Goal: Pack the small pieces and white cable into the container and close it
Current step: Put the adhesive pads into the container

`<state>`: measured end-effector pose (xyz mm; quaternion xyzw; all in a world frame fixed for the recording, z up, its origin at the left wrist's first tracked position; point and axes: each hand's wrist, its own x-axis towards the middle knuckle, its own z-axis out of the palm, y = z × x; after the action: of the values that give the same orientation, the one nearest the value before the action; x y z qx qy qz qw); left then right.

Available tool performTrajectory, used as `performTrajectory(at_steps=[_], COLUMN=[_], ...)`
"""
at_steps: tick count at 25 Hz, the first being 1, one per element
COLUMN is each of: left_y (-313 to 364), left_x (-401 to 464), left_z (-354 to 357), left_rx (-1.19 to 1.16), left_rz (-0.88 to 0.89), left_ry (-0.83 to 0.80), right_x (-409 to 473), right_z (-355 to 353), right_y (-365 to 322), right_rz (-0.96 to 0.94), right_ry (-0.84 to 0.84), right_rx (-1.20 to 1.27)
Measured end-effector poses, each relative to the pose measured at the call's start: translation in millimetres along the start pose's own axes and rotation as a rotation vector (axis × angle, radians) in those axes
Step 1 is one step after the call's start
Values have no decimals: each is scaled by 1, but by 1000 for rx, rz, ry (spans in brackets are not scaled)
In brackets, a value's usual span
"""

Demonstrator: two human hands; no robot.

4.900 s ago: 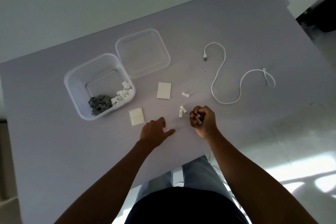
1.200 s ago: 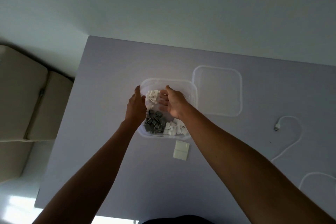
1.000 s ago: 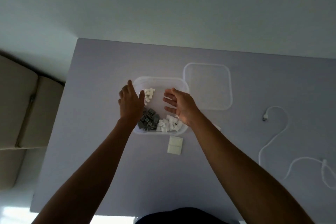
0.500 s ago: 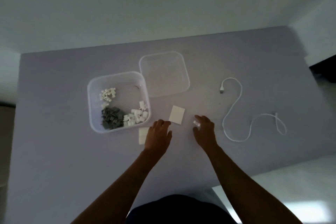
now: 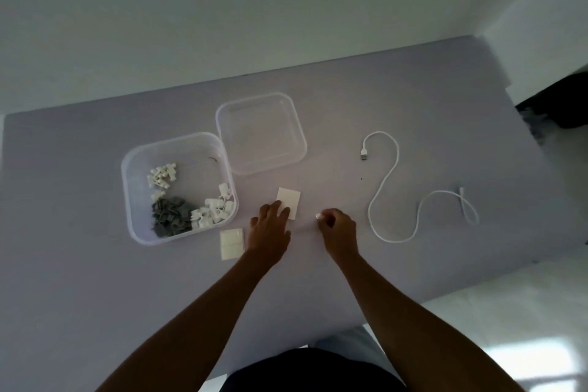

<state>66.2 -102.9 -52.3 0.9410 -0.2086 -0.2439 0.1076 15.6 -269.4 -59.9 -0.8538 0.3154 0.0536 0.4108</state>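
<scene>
A clear square container (image 5: pixel 133 200) stands open on the grey table, holding grey pieces (image 5: pixel 168 216) and white pieces (image 5: pixel 211 212). Its clear lid (image 5: pixel 261 132) lies just behind and to the right. My left hand (image 5: pixel 269 229) lies flat, fingertips touching a white square card (image 5: pixel 291 200). A second white card (image 5: pixel 232 243) lies left of that hand. My right hand (image 5: pixel 337 226) pinches a small white piece (image 5: pixel 318 216) at its fingertips. The white cable (image 5: pixel 394 194) snakes across the table to the right, untouched.
The table's near edge runs under my forearms, with bright floor beyond at the lower right. A white wall rises behind the table. A dark object (image 5: pixel 569 102) sits off the table's far right corner.
Both hands left the container and came back to the table's middle. The left hand reached the square card; the right hand closed on a small white piece.
</scene>
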Motion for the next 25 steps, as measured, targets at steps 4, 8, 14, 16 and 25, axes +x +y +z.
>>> performTrajectory(at_steps=[4, 8, 14, 16, 25], left_y=[-8, -17, -33, -45, -118], left_x=[-11, -23, -37, -44, -82], left_z=[2, 5, 5, 3, 14], left_rx=[-82, -123, -146, -150, -154], left_rz=[-26, -98, -86, -89, -150], left_ry=[65, 101, 141, 199, 160], right_x=[16, 28, 45, 52, 74], right_z=[-9, -7, 32, 55, 154], right_y=[-43, -102, -177, -200, -252], right_rz=[64, -34, -202, -258, -453], right_ry=[-88, -175, -327, -356, -422], right_rx=[247, 318, 185, 97, -419])
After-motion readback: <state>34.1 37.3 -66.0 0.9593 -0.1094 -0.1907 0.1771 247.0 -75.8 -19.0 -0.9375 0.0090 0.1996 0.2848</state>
